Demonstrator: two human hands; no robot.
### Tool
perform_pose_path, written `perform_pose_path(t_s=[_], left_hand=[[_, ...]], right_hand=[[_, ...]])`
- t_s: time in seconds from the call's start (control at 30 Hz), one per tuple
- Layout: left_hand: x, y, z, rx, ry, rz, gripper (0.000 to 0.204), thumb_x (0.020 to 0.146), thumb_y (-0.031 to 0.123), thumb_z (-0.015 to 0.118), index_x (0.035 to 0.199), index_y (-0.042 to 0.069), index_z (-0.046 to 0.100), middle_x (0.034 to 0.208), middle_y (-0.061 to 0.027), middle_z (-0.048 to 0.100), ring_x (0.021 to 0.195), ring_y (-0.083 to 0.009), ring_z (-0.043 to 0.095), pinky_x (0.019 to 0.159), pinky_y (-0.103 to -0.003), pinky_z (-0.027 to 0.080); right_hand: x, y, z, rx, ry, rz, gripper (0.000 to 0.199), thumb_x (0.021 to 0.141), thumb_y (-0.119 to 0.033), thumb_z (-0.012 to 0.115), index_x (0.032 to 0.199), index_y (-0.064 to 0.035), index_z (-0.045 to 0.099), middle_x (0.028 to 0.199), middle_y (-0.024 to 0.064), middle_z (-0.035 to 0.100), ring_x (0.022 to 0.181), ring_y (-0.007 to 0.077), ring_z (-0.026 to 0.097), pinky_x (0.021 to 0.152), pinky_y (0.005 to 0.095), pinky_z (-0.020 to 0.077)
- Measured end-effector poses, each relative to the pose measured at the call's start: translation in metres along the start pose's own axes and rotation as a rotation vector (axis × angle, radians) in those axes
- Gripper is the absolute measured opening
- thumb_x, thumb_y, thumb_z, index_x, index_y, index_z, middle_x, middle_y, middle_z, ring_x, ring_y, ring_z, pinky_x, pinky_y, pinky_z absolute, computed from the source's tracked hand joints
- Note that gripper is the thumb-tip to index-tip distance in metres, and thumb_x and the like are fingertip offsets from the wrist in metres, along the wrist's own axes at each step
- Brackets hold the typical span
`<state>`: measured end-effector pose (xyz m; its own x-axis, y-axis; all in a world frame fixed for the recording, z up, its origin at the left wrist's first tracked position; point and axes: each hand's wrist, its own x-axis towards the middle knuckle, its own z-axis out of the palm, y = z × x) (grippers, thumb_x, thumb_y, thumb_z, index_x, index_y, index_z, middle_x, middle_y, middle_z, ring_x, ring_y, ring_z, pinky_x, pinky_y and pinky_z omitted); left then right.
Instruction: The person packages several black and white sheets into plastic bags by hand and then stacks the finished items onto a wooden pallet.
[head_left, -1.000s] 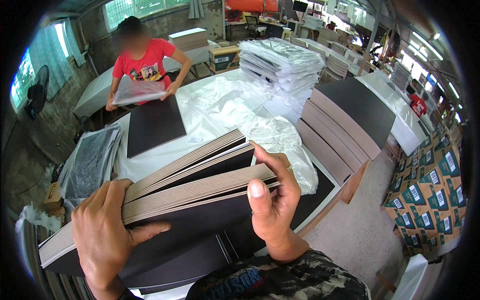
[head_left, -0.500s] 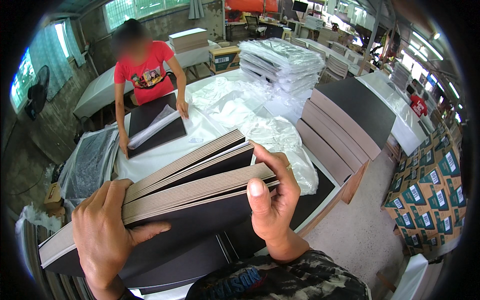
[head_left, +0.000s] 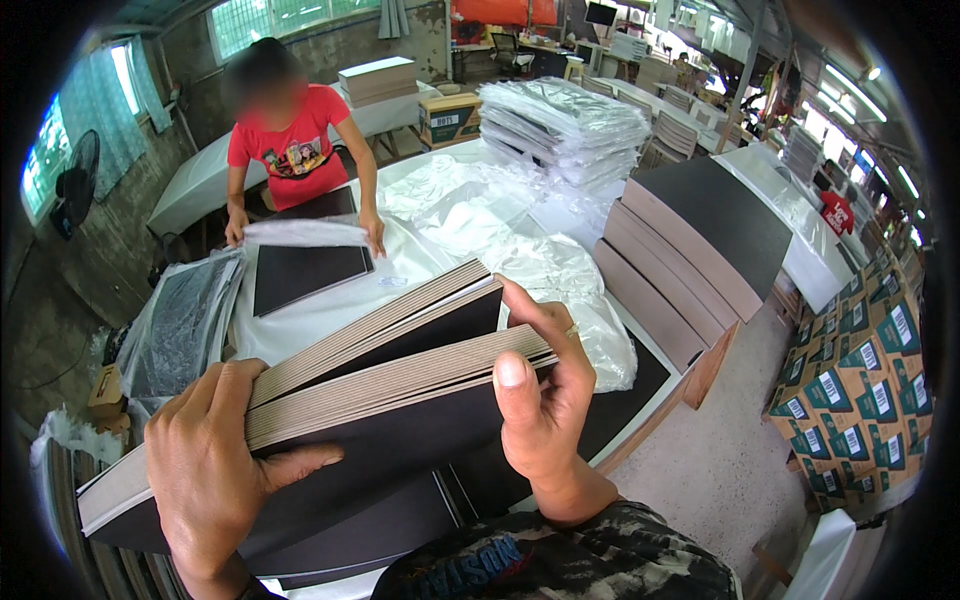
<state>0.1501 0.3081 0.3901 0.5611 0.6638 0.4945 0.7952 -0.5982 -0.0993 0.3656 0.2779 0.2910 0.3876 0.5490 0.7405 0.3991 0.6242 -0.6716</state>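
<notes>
A thick bundle of black-faced boards [head_left: 390, 388] with grey-brown edges is held up tilted, fanned apart into two main groups toward its right end. My left hand [head_left: 205, 460] wraps over the bundle near its left part, thumb against the front black face. At the right end my right hand [head_left: 545, 410] grips the boards, its thumb upright at the near corner and its fingers behind. More black boards [head_left: 390, 520] lie below, close to my body.
Across the table a co-worker in a red shirt [head_left: 300, 145] holds a clear plastic sleeve [head_left: 305, 233] over black boards [head_left: 310, 275]. Plastic-wrapped stacks [head_left: 560, 125], crumpled film [head_left: 550, 270] and a tall board stack [head_left: 690, 240] stand around; printed cartons [head_left: 855, 385] are at right.
The co-worker has lifted and straightened the plastic sleeve, drawing it back toward their body. My hands and the bundle have barely moved; the right fingers have shifted slightly left.
</notes>
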Motion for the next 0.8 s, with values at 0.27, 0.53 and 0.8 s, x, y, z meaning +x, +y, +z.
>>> perform_pose_path(t_s=[0.27, 0.53, 0.8], left_hand=[[0.0006, 0.0005, -0.0002, 0.000, 0.009, 0.013, 0.069, 0.048, 0.053, 0.073, 0.086, -0.002, 0.055, 0.073, -0.0142, 0.058, 0.066, -0.0336, 0.059, 0.058, -0.037, 0.047], [0.0014, 0.0007, -0.0002, -0.025, -0.006, -0.002, 0.069, 0.049, 0.053, 0.073, 0.086, -0.001, 0.055, 0.072, -0.0139, 0.058, 0.066, -0.0335, 0.059, 0.059, -0.037, 0.047], [0.0006, 0.0006, 0.0010, -0.019, -0.007, -0.016, 0.069, 0.048, 0.054, 0.074, 0.086, -0.001, 0.055, 0.073, -0.0137, 0.058, 0.066, -0.0332, 0.060, 0.059, -0.037, 0.047]], right_hand=[[0.0026, -0.0011, 0.0007, -0.010, 0.011, 0.005, 0.047, 0.081, -0.023, 0.063, 0.116, 0.0059, 0.049, 0.089, 0.0110, 0.049, 0.079, 0.0174, 0.046, 0.072, 0.0282, 0.0390], [0.0016, 0.0016, 0.0012, 0.021, 0.045, -0.029, 0.045, 0.081, -0.024, 0.064, 0.112, 0.0061, 0.051, 0.089, 0.0102, 0.049, 0.080, 0.0163, 0.048, 0.071, 0.0268, 0.0407], [0.0017, 0.0019, 0.0007, 0.010, 0.056, -0.045, 0.044, 0.080, -0.023, 0.064, 0.111, 0.0062, 0.052, 0.088, 0.0100, 0.050, 0.078, 0.0168, 0.049, 0.070, 0.0269, 0.0412]])
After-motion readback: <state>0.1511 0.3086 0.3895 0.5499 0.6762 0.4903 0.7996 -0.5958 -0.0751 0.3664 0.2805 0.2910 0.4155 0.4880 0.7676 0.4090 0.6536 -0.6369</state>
